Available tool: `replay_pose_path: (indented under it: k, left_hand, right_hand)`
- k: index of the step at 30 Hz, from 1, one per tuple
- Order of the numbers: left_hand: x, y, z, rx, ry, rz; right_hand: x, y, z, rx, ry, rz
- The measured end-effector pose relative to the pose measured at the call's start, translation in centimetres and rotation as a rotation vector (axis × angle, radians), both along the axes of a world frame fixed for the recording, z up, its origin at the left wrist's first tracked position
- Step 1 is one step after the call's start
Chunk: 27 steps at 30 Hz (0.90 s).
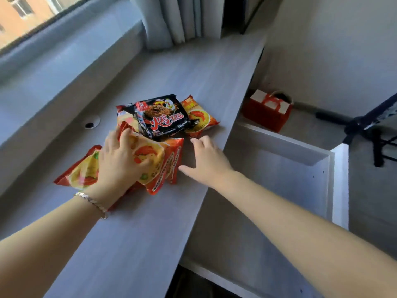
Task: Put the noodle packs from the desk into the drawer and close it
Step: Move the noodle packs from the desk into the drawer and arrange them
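The long pale grey wood-grain desk (133, 222) runs under a window with grey curtains (171, 20) at twelve o'clock. At three o'clock from my hands the white open drawer (296, 168) stands pulled out beside the desk edge, nothing in it that I can see. Beyond it, at one o'clock, a red and white gift bag (267, 109) sits on the floor. The noodle packs lie heaped mid-desk: a black noodle pack (163, 117) on top of orange and yellow noodle packs (163, 166). My left hand (120, 162) lies on the nearest orange packs, fingers curled over them, a beaded bracelet (92, 202) at the wrist. My right hand (207, 161), at three o'clock of the heap, is spread wide and holds nothing, fingertips near the packs.
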<state>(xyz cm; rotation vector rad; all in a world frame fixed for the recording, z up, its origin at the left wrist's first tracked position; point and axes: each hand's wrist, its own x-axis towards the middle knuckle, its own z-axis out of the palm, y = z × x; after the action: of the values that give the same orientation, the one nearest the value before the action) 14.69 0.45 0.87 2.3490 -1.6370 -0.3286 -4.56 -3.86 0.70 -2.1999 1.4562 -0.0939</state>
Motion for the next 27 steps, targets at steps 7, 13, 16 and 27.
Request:
replay_pose_path:
  k: [7, 13, 16, 27]
  left_hand:
    - [7.2, 1.3, -1.6, 0.507, -0.069, 0.068]
    - [8.1, 2.2, -1.9, 0.602, -0.156, 0.065]
    - [7.5, 2.8, -2.1, 0.598, -0.189, 0.098]
    - [-2.6, 2.7, 5.7, 0.189, -0.326, -0.01]
  right_hand:
    - [9.6, 1.7, -3.2, -0.044, 0.25, 0.117]
    - [10.3, 2.4, -3.6, -0.082, 0.123, -0.004]
    - [8.9, 2.9, -3.1, -0.049, 0.001, -0.049]
    - [-9.4, 6.5, -9.8, 0.071, -0.134, -0.662]
